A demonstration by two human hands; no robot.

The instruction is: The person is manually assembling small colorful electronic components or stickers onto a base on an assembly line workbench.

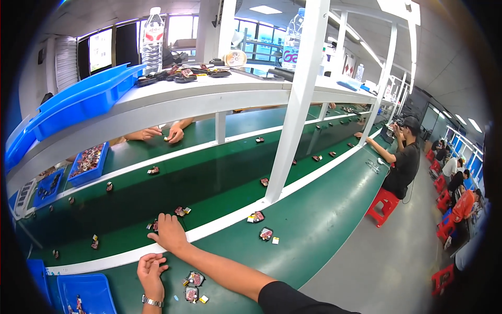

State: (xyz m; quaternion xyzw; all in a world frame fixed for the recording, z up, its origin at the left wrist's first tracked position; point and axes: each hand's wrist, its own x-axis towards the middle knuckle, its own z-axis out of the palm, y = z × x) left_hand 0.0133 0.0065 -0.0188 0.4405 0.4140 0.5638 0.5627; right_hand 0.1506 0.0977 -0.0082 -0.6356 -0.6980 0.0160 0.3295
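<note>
My right hand [170, 233] reaches across the white rail onto the dark green conveyor belt. Its thumb and fingers close around a small electronic assembly [153, 226] with a red board, partly hidden by the hand. My left hand [151, 273], with a metal watch at its wrist, hovers by the rail, fingers loosely curled and nothing visible in them. Just right of it on the green bench lie two black-framed assemblies [192, 286] with red boards and yellow-white tabs. Another assembly [182, 211] sits on the belt just beyond my right hand.
Blue trays [86, 290] stand at lower left. More assemblies [265, 233] lie on the bench to the right, several others along the belt. A white post [298, 104] rises from the rail to a shelf [251, 97]. Across the belt, another person's hands [170, 134] work; a seated co-worker [405, 157] is at right.
</note>
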